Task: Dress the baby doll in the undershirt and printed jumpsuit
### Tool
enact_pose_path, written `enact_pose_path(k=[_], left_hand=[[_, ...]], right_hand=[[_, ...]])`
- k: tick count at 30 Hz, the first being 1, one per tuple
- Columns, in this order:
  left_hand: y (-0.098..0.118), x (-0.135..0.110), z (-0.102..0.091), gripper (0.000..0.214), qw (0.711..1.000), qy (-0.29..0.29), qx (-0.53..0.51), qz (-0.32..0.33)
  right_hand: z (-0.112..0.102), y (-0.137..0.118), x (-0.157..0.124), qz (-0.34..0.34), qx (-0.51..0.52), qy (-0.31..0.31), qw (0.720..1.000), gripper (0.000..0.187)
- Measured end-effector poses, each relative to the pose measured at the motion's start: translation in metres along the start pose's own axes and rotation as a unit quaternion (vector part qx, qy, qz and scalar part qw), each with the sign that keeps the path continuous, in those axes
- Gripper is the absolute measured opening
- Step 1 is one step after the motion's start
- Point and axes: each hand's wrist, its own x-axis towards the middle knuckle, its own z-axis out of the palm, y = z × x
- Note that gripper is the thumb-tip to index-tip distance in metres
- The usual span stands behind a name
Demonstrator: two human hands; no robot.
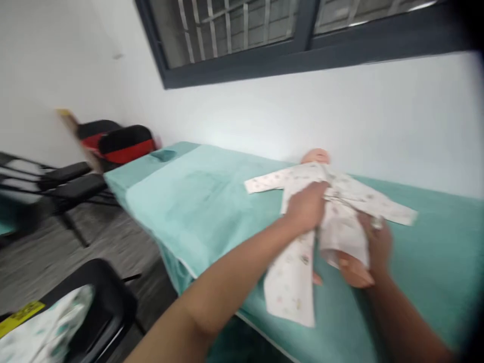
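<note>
At far left stand dark chairs (71,181) on the floor, and below them, nearest me, a black seat (109,307) with a patterned cloth (49,327) on it. Next comes the bed (196,201) under its teal sheet, running along the white wall beneath the window (234,30).

On the bed, towards its near edge, the doll (316,156) lies on its back, head to the wall, in a pale printed suit (291,282) with both sleeves spread wide. One suit leg lies flat and empty towards the edge. Beside it a bare leg (353,272) sticks out.

I judge the step in hand to be working the suit around the doll's body. With the cloth so thin and loose, any further move calls for one hand holding the doll down while the other shifts the fabric.

My left arm reaches long across the bed edge, and my left hand (306,206) rests palm down on the doll's chest, fingers bent into the cloth. With the blur I cannot tell whether they pinch or only press. My right hand (376,242), wrist low, is wrapped round the doll's hip over the suit.
</note>
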Motion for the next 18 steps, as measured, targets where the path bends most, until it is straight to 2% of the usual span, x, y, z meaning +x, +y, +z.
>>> enact_pose_path(k=[3, 5, 8, 10, 13, 15, 16, 18], left_hand=[[-0.008, 0.008, 0.003, 0.03, 0.998, 0.027, -0.042, -0.032], [-0.014, 0.006, -0.001, 0.027, 0.989, -0.004, -0.135, -0.056], [-0.021, -0.005, -0.015, 0.029, 0.951, -0.062, -0.295, -0.075], [-0.022, -0.012, -0.024, 0.03, 0.924, -0.082, -0.361, -0.094], [-0.02, -0.018, -0.03, 0.03, 0.892, -0.101, -0.425, -0.113], [-0.017, -0.017, -0.028, 0.028, 0.871, -0.091, -0.464, -0.134], [-0.016, -0.016, -0.026, 0.027, 0.861, -0.078, -0.481, -0.146], [-0.017, -0.013, -0.022, 0.028, 0.853, -0.042, -0.496, -0.158]], right_hand=[[-0.015, 0.005, 0.001, 0.033, 0.028, 0.03, 0.999, 0.035], [-0.012, 0.008, 0.0, 0.039, 0.06, 0.034, 0.997, 0.028], [-0.009, 0.005, -0.007, 0.013, 0.1, 0.015, 0.995, 0.025], [-0.013, -0.005, -0.008, -0.042, 0.096, -0.023, 0.994, 0.026], [-0.021, -0.036, 0.006, -0.124, 0.051, -0.12, 0.984, 0.03], [-0.021, -0.059, 0.022, -0.118, 0.001, -0.244, 0.963, 0.029], [-0.02, -0.069, 0.029, -0.107, -0.029, -0.315, 0.942, 0.026], [-0.015, -0.081, 0.04, -0.083, -0.07, -0.406, 0.907, 0.023]])
